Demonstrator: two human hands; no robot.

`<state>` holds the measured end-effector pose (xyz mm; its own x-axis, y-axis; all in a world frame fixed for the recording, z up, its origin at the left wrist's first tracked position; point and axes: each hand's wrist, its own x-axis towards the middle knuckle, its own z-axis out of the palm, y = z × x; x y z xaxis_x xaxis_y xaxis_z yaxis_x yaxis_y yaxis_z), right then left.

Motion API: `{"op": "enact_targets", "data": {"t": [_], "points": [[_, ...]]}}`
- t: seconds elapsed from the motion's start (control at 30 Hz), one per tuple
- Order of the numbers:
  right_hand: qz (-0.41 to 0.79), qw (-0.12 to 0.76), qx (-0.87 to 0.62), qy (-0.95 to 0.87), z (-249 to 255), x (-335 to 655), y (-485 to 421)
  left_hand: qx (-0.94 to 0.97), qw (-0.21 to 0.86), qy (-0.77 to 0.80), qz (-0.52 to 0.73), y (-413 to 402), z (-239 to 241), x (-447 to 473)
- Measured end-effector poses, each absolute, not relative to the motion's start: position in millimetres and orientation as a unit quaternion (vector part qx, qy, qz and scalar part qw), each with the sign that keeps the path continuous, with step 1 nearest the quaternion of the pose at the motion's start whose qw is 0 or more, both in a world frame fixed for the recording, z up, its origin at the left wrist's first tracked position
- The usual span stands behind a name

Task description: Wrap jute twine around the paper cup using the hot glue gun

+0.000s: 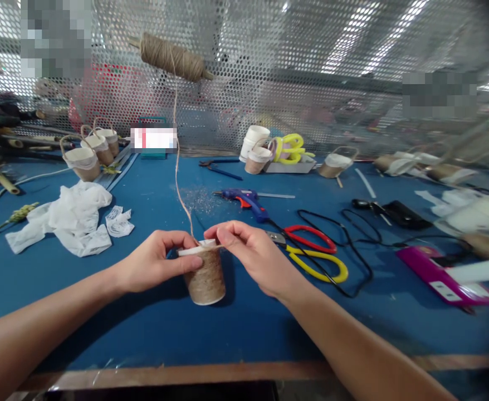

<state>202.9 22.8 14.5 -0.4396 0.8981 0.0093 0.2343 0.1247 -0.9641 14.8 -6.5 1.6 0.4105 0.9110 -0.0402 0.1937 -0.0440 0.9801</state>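
A small white cup [206, 281], its side wrapped in brown twine, is tilted above the blue table near the front edge. My left hand [161, 259] grips it at the rim, with the thumb on the outside and the fingers at the back. Between the thumb and index finger of my right hand [248, 250], a short end of twine [217, 247] is pinched beside the cup's rim. From the cup, the twine strand [178, 178] runs up to a twine spool [172, 57] hung at the mesh.
Right of my hands lie scissors [317, 253] with red and yellow handles and a blue glue gun [244, 201] with its black cord. White lace cloth [71, 214] lies left. Finished-looking small baskets [83, 163] stand behind it. A magenta power strip [440, 277] sits far right.
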Motion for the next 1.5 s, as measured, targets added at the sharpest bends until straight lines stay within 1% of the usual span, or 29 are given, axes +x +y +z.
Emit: {"op": "enact_targets", "data": {"t": [0.2,0.3,0.5,0.73,0.93,1.0,1.13,1.2,1.5], "points": [[0.651,0.351,-0.411,-0.532,6.0,203.1,32.7,0.624,0.568,0.422,0.332,-7.0,0.8,13.7],[0.672,0.353,-0.407,-0.508,6.5,205.1,35.0,0.606,0.590,0.415,0.335,-7.0,-0.1,13.0],[0.643,0.307,-0.372,-0.594,8.4,203.9,28.3,0.590,0.608,0.407,0.341,-6.4,-1.8,12.8],[0.577,0.326,-0.364,-0.654,6.5,202.1,25.2,0.602,0.590,0.417,0.340,-8.7,-1.2,13.8],[0.513,0.274,-0.381,-0.719,11.3,204.4,26.0,0.600,0.591,0.414,0.346,-8.2,-1.2,15.3],[0.510,0.280,-0.374,-0.722,12.2,205.1,26.0,0.604,0.589,0.411,0.346,-7.8,-1.2,15.4],[0.498,0.335,-0.365,-0.711,12.2,204.6,24.5,0.616,0.570,0.418,0.350,-7.2,-0.5,14.2],[0.495,0.348,-0.362,-0.709,11.9,203.8,23.7,0.620,0.560,0.423,0.351,-7.0,-0.1,13.4],[0.488,0.316,-0.382,-0.719,11.3,202.3,23.3,0.630,0.548,0.426,0.350,-8.0,-0.7,12.8]]}}
